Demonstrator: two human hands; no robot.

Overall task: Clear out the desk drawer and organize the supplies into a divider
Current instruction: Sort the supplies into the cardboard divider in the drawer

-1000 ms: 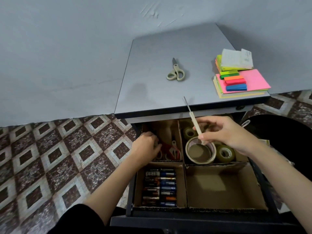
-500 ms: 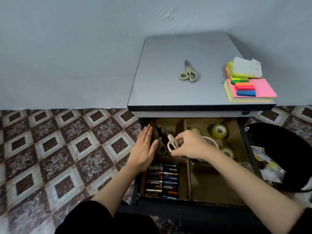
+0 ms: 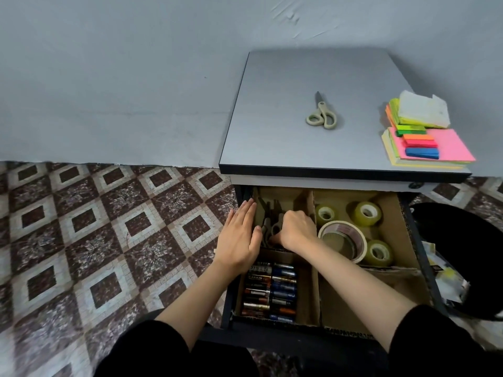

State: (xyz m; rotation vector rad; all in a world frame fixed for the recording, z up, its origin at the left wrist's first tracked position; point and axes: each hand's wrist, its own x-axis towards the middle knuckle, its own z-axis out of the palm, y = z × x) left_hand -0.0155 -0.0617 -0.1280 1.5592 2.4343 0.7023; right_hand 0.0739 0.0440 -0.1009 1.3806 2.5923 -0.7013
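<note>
Right hand curls its fingers round beige-handled metal scissors, blades pointing away; left hand lies flat alongside, fingers together.

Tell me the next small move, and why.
Probably release the drawer scissors: the right hand grips them low in the back-left compartment, the left hand lies flat at its edge, and the desk scissors are not yet sorted.

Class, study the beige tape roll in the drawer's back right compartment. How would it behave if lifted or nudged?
The beige tape roll seems tilted against a clear tape roll, so a nudge may drop it flat. Being round, it could roll if stood upright. Its hollow core suggests lightness.
</note>
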